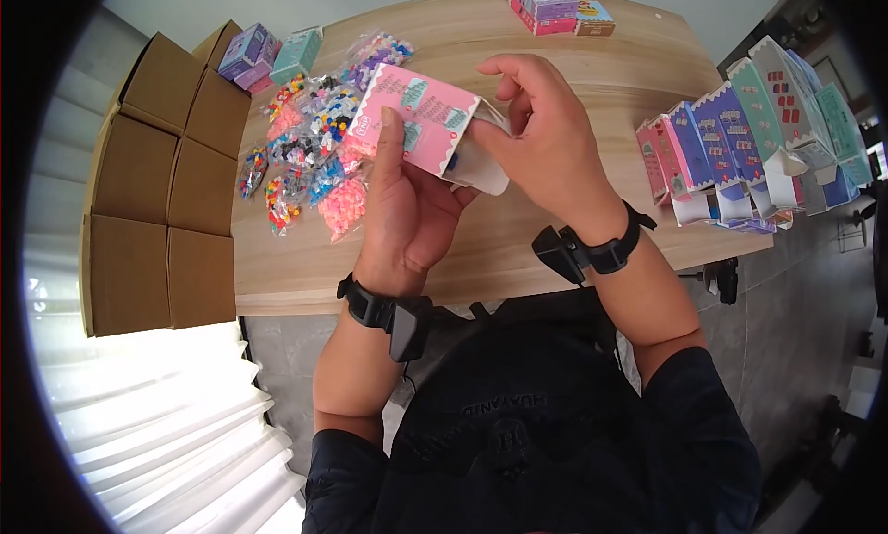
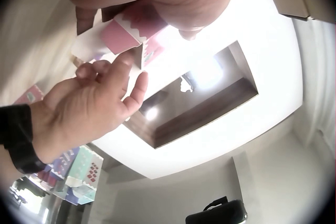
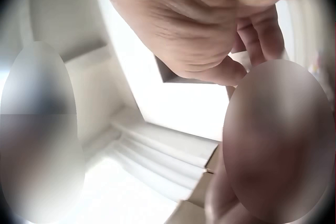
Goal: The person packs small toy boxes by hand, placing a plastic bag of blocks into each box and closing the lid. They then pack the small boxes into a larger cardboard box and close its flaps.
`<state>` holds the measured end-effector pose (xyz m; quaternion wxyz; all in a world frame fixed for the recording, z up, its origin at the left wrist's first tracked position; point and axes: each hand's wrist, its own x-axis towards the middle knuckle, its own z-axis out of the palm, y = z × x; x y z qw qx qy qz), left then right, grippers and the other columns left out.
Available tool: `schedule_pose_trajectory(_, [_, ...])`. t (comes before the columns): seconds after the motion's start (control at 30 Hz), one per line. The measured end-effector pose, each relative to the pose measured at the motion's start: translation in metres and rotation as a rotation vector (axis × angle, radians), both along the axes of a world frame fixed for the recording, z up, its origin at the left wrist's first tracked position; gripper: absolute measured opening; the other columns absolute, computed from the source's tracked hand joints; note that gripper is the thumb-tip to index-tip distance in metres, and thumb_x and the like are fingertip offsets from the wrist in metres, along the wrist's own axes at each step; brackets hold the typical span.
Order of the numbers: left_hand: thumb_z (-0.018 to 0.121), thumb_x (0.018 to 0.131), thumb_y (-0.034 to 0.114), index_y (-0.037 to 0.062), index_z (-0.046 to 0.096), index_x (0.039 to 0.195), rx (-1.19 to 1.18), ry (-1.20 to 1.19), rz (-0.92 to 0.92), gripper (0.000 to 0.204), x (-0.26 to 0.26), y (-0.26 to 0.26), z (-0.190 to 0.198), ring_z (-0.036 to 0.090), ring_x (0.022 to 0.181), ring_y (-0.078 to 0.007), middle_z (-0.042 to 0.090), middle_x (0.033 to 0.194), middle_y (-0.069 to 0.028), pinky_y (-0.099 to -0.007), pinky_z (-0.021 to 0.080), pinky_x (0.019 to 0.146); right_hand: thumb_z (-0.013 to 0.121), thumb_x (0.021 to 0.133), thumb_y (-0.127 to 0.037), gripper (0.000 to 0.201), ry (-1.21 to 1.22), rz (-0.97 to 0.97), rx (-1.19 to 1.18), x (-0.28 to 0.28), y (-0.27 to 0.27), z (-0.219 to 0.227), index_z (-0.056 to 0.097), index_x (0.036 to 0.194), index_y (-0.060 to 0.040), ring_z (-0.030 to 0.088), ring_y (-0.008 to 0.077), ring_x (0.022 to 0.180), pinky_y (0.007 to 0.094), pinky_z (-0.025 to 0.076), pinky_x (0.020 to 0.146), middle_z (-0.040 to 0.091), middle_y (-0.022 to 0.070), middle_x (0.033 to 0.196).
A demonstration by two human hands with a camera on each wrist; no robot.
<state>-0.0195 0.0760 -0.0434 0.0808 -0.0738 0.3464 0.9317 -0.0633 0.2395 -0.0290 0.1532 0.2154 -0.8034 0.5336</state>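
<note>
My left hand [image 1: 402, 210] holds a small pink cardboard box [image 1: 421, 117] tilted above the table, thumb across its printed face and the other fingers behind it. White scalloped edging borders the box's open end, where pale flaps [image 1: 487, 168] stick out. Something dark blue shows just inside that end. Loosely bent, the fingers of my right hand [image 1: 550, 136] are spread at the opening, with the thumb right at its edge. In the left wrist view, the right hand's fingertips [image 2: 126, 57] meet the flap edge. Blur and the hand cover most of the box in the right wrist view.
Clear bags of small colourful pieces [image 1: 324, 127] lie behind and left of the box. Brown cartons [image 1: 148, 182] line the left edge. Coloured boxes stand at back left [image 1: 250, 53], at the far edge [image 1: 541, 2] and in a row with open flaps [image 1: 731, 136] at right.
</note>
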Motion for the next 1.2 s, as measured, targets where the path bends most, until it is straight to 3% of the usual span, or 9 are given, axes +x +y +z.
schedule_pose_trajectory(0.13, [0.046,0.108,0.061,0.0127,0.053,0.141,0.004,-0.01,-0.03,0.059,-0.001,0.0,-0.005,0.068,0.118,-0.0234,0.068,0.131,-0.0088,-0.0464,0.061,0.088,0.081,0.086,-0.011,0.045,0.208,-0.033,0.102,-0.007,0.005,-0.007,0.063,0.126,-0.0058,0.064,0.0155,0.098,0.0302,0.054,0.074,0.063,0.0071,0.11])
schedule_pose_trajectory(0.33, [0.038,0.109,0.062,0.0117,0.051,0.144,0.154,0.022,0.07,0.062,-0.004,-0.005,-0.002,0.067,0.12,-0.0272,0.066,0.135,-0.0098,-0.0455,0.059,0.094,0.087,0.087,-0.018,0.065,-0.249,0.347,-0.558,-0.002,0.009,-0.011,0.055,0.141,-0.0033,0.063,0.0176,0.112,0.0317,0.058,0.086,0.063,0.0096,0.125])
schedule_pose_trajectory(0.43, [0.034,0.108,0.067,0.0114,0.049,0.147,0.162,0.049,0.087,0.07,-0.003,-0.001,-0.001,0.066,0.123,-0.0306,0.064,0.138,-0.011,-0.0454,0.056,0.099,0.086,0.088,-0.015,0.072,-0.114,0.317,-0.283,0.008,0.004,-0.013,0.049,0.148,-0.0022,0.063,0.0194,0.117,0.0312,0.059,0.086,0.063,0.0123,0.128])
schedule_pose_trajectory(0.53, [0.029,0.107,0.07,0.0104,0.047,0.15,0.164,0.05,0.051,0.076,0.005,0.008,0.006,0.063,0.125,-0.0332,0.063,0.14,-0.0136,-0.0445,0.052,0.103,0.081,0.09,-0.005,0.072,-0.21,0.346,-0.373,0.009,0.001,-0.003,0.046,0.153,-0.003,0.061,0.0203,0.124,0.0317,0.056,0.092,0.06,0.0107,0.138])
schedule_pose_trajectory(0.63, [0.031,0.105,0.073,0.0092,0.046,0.151,0.179,0.023,0.06,0.08,0.005,0.011,0.002,0.062,0.126,-0.033,0.062,0.139,-0.0154,-0.0434,0.051,0.103,0.073,0.094,-0.001,0.06,0.008,0.324,-0.309,0.007,-0.003,-0.003,0.05,0.149,-0.0008,0.069,0.0176,0.107,0.0286,0.059,0.082,0.067,0.0157,0.123])
schedule_pose_trajectory(0.77, [0.04,0.101,0.077,0.0108,0.052,0.145,0.188,-0.041,0.051,0.081,0.005,0.012,0.003,0.062,0.12,-0.0279,0.062,0.133,-0.0103,-0.0421,0.052,0.099,0.062,0.097,0.003,0.048,-0.17,0.264,-0.484,0.005,-0.001,-0.001,0.054,0.144,0.0006,0.07,0.0131,0.098,0.0275,0.058,0.08,0.07,0.013,0.119])
schedule_pose_trajectory(1.03, [0.065,0.102,0.043,0.0018,0.045,0.149,0.064,-0.074,0.077,0.065,0.011,0.014,-0.008,0.056,0.132,-0.0309,0.057,0.139,-0.0189,-0.0453,0.048,0.111,0.062,0.096,0.002,0.039,-0.114,0.068,-0.562,-0.03,0.027,0.031,0.06,0.135,0.002,0.07,0.0122,0.09,0.0259,0.056,0.076,0.074,0.0107,0.109])
schedule_pose_trajectory(1.07, [0.067,0.102,0.038,0.0024,0.043,0.151,0.042,-0.048,0.105,0.065,0.012,0.012,-0.01,0.054,0.134,-0.031,0.056,0.141,-0.0194,-0.046,0.047,0.112,0.065,0.097,0.0,0.042,-0.16,0.068,-0.533,-0.033,0.033,0.035,0.06,0.139,-0.0002,0.07,0.0118,0.095,0.0251,0.055,0.084,0.076,0.0133,0.11])
schedule_pose_trajectory(1.2, [0.068,0.101,0.027,0.0049,0.035,0.159,-0.152,0.033,0.169,0.07,0.012,0.011,-0.008,0.049,0.14,-0.0295,0.05,0.149,-0.0194,-0.0459,0.042,0.115,0.066,0.096,-0.001,0.04,-0.195,0.203,-0.516,-0.048,0.048,0.035,0.061,0.136,0.0002,0.07,0.0122,0.094,0.0258,0.055,0.082,0.075,0.0117,0.11])
